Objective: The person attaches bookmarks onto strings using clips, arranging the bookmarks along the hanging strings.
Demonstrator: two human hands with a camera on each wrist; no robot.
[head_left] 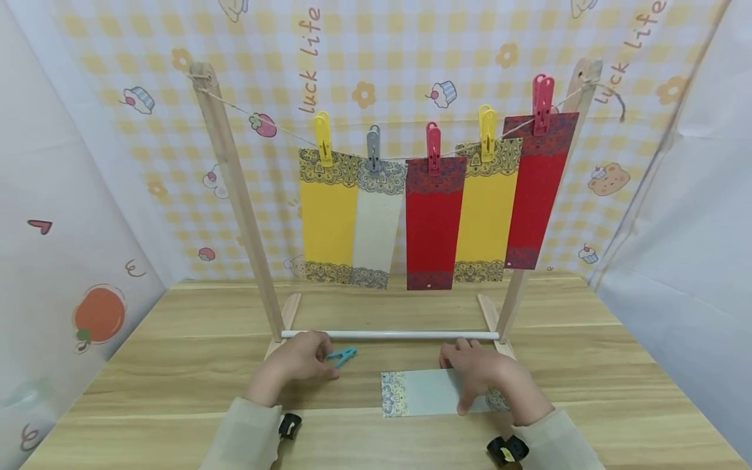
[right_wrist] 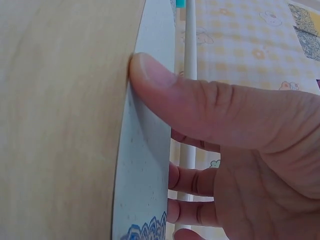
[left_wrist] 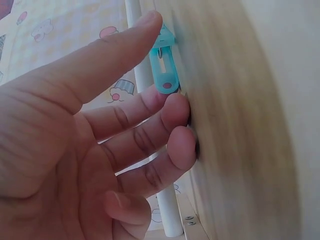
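Note:
A teal clothespin (head_left: pixel 343 356) lies on the table beside my left hand (head_left: pixel 307 358). Its handle end points into the gap between thumb and fingers; in the left wrist view the thumb overlaps the clothespin (left_wrist: pixel 165 70), with the fingertips against the wood. My right hand (head_left: pixel 478 371) spans a pale paper card (head_left: pixel 431 391) with lace-patterned ends, lying flat on the table. In the right wrist view, the thumb presses at the near edge of the card (right_wrist: pixel 142 150) while the fingertips meet its far edge. The hand covers part of the card's right end.
Behind my hands stands a wooden frame (head_left: pixel 241 196) with a white crossbar (head_left: pixel 390 335) low across it. From its string hang several yellow, white and red cards, including a middle red card (head_left: pixel 433 222), under clothespins. A patterned cloth (head_left: pixel 376 59) forms the backdrop.

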